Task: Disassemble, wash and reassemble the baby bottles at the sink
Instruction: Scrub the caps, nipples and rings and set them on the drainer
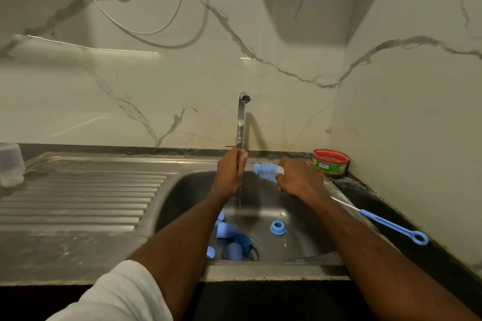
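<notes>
Blue plastic bottle parts (pixel 229 237) lie clustered at the drain of the steel sink (pixel 307 242), a threaded ring (pixel 277 227) apart from them. The right hand (pixel 300 177) is closed around a fluffy blue bottle brush (pixel 266 170); the left hand (pixel 230 171) sits under the tap (pixel 242 122), its grip unclear. A red-rimmed tin (pixel 330 161) stands in the corner.

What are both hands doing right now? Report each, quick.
Left hand: closed, under the tap's water; what it holds cannot be told.
Right hand: closed on the blue bottle brush, bristle head toward the left hand.
</notes>
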The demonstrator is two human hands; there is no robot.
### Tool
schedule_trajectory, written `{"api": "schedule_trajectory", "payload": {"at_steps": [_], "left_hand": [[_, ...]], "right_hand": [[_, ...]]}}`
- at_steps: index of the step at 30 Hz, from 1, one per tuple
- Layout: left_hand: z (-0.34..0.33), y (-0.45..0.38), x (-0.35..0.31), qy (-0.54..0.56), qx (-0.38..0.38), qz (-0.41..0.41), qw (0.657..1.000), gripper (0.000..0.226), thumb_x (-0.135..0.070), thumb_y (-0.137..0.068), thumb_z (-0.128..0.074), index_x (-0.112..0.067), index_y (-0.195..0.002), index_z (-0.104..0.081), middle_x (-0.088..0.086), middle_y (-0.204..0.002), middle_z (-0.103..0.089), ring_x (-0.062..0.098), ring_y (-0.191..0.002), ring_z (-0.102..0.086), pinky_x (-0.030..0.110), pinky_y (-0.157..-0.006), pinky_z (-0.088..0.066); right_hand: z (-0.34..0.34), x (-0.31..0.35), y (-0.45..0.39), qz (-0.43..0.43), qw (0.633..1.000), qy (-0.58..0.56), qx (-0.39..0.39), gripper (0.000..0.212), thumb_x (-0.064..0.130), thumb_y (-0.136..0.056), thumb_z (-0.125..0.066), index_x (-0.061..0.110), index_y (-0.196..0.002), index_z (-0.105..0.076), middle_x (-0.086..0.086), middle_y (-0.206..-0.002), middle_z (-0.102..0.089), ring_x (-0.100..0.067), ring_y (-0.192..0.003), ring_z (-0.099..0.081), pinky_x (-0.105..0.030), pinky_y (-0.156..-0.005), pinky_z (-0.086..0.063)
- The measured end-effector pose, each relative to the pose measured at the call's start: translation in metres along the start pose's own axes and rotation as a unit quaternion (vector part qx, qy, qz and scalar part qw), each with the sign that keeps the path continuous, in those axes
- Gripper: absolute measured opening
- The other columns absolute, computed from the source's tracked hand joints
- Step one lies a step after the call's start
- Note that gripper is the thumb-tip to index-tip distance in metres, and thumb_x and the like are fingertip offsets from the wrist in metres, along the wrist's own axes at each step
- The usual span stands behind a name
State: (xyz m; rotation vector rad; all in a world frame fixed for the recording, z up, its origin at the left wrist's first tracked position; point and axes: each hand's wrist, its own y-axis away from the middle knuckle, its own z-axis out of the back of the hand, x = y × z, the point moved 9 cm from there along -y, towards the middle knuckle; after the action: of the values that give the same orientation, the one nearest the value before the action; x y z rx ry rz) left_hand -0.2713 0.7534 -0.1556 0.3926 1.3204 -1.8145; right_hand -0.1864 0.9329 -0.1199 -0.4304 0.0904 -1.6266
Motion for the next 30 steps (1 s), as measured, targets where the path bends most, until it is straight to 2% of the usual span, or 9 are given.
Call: {"api": "schedule_trajectory", "payload": {"at_steps": [3,4,9,10,14,17,21,25,30], "left_hand": [[-0.021,0.017,0.045,-0.096,0.132,0.112,0.980,0.012,-0.021,-0.097,-0.067,-0.010,-0.094,-0.069,0.005,-0.088,-0.071,0.015,-0.083,-0.069,0.028,-0.080,-0.058],[-0.019,0.018,0.049,-0.114,0.145,0.122,0.975,0.010,-0.021,-0.094,-0.071,-0.011,-0.092,-0.070,0.004,-0.088,-0.072,0.013,-0.083,-0.070,0.029,-0.081,-0.059],[0.047,-0.004,-0.006,-0.138,-0.021,0.018,0.990,0.006,-0.024,-0.092,-0.073,-0.019,-0.092,-0.070,-0.010,-0.083,-0.066,0.002,-0.077,-0.064,0.014,-0.072,-0.051],[0.052,0.002,-0.003,-0.169,-0.014,0.032,0.985,0.007,-0.025,-0.092,-0.073,-0.020,-0.091,-0.069,-0.009,-0.083,-0.065,0.004,-0.078,-0.064,0.016,-0.072,-0.051],[0.033,0.033,0.018,-0.325,0.150,0.078,0.930,0.020,-0.030,-0.085,-0.079,-0.021,-0.099,-0.067,-0.005,-0.090,-0.062,0.011,-0.084,-0.061,0.029,-0.078,-0.053],[0.047,0.023,0.004,-0.288,0.130,0.049,0.948,0.020,-0.025,-0.084,-0.081,-0.019,-0.100,-0.071,0.003,-0.099,-0.071,0.014,-0.090,-0.065,0.034,-0.089,-0.056],[0.097,0.033,0.014,-0.324,0.127,0.042,0.936,0.026,-0.020,-0.079,-0.081,-0.017,-0.103,-0.073,0.008,-0.105,-0.069,0.024,-0.102,-0.065,0.034,-0.090,-0.053],[0.182,0.056,0.023,-0.330,0.098,0.051,0.937,0.018,-0.025,-0.085,-0.079,-0.019,-0.100,-0.072,0.002,-0.101,-0.069,0.015,-0.093,-0.064,0.032,-0.086,-0.056],[0.287,0.066,0.028,-0.377,0.083,0.087,0.919,0.019,-0.023,-0.087,-0.079,-0.016,-0.104,-0.074,0.005,-0.106,-0.073,0.018,-0.094,-0.068,0.028,-0.080,-0.052]], "right_hand": [[-0.006,0.004,0.001,-0.001,1.000,-0.002,0.015,0.032,0.039,-0.093,-0.060,0.028,-0.123,-0.061,-0.004,-0.120,-0.068,-0.025,-0.105,-0.063,-0.040,-0.088,-0.052],[-0.006,0.005,0.001,0.001,1.000,-0.002,0.014,0.030,0.038,-0.093,-0.060,0.028,-0.121,-0.061,-0.004,-0.119,-0.068,-0.024,-0.104,-0.063,-0.042,-0.089,-0.054],[0.003,0.019,0.005,0.025,1.000,-0.009,-0.011,0.027,0.039,-0.096,-0.056,0.025,-0.120,-0.057,-0.004,-0.117,-0.066,-0.026,-0.103,-0.063,-0.040,-0.084,-0.053],[0.000,0.021,0.007,0.028,1.000,-0.010,0.000,0.028,0.040,-0.096,-0.057,0.025,-0.120,-0.057,-0.004,-0.118,-0.066,-0.025,-0.103,-0.063,-0.042,-0.086,-0.053],[-0.012,0.034,0.011,0.056,0.998,-0.006,0.034,0.029,0.043,-0.096,-0.058,0.024,-0.118,-0.061,-0.003,-0.116,-0.067,-0.023,-0.100,-0.063,-0.041,-0.088,-0.053],[-0.012,0.048,0.009,0.081,0.996,-0.006,0.022,0.031,0.037,-0.100,-0.055,0.021,-0.126,-0.058,-0.005,-0.122,-0.064,-0.021,-0.104,-0.061,-0.036,-0.086,-0.049],[-0.022,0.061,0.018,0.118,0.991,-0.059,0.029,0.016,0.035,-0.100,-0.057,0.026,-0.113,-0.058,0.005,-0.107,-0.065,-0.007,-0.083,-0.056,-0.024,-0.067,-0.037],[-0.016,0.094,0.029,0.165,0.980,-0.112,0.020,0.012,0.037,-0.101,-0.057,0.031,-0.111,-0.053,0.001,-0.102,-0.068,-0.005,-0.080,-0.058,-0.018,-0.061,-0.037],[0.003,0.176,0.049,0.287,0.957,-0.040,0.001,0.028,0.042,-0.100,-0.054,0.026,-0.124,-0.052,-0.001,-0.116,-0.066,-0.014,-0.089,-0.057,-0.028,-0.069,-0.036]]}}
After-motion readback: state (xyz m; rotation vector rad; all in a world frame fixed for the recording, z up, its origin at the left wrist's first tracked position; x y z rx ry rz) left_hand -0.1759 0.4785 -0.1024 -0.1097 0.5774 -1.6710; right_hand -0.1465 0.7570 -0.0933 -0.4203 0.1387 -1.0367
